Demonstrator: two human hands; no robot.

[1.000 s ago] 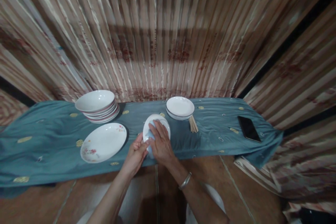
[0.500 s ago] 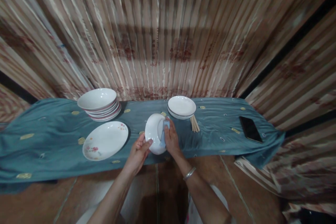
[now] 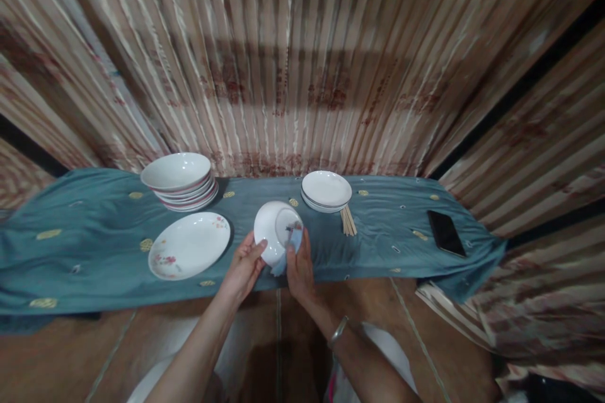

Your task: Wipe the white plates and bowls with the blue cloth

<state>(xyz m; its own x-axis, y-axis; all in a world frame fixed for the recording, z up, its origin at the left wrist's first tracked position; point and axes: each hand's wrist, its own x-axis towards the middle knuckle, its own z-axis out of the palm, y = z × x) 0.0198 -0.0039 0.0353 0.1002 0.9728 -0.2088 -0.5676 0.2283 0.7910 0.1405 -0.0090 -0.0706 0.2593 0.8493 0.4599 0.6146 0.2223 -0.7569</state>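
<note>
A white bowl [image 3: 268, 227] is tilted over so that its base ring and a small dark mark face me. My left hand [image 3: 246, 266] grips its left rim, thumb on the outside wall. In my right hand [image 3: 300, 267] is a light blue cloth [image 3: 293, 242], pressed against the bowl's base and right side; the fingers behind the bowl are hidden. Both hands are over the front edge of the cloth-covered table. Left of them lies an oval white plate [image 3: 189, 245] with small flowers.
A stack of bowls [image 3: 177, 171] stands at the back left of the green tablecloth [image 3: 387, 227]. Toward the right are a small stack of plates [image 3: 326, 189], a bundle of chopsticks [image 3: 348, 221] and a black phone [image 3: 445, 233]. A pleated curtain [image 3: 293, 63] hangs behind the table.
The bowl has turned so more of its base faces me. My right hand has slid the cloth lower along the bowl, and the cloth's end hangs below it.
</note>
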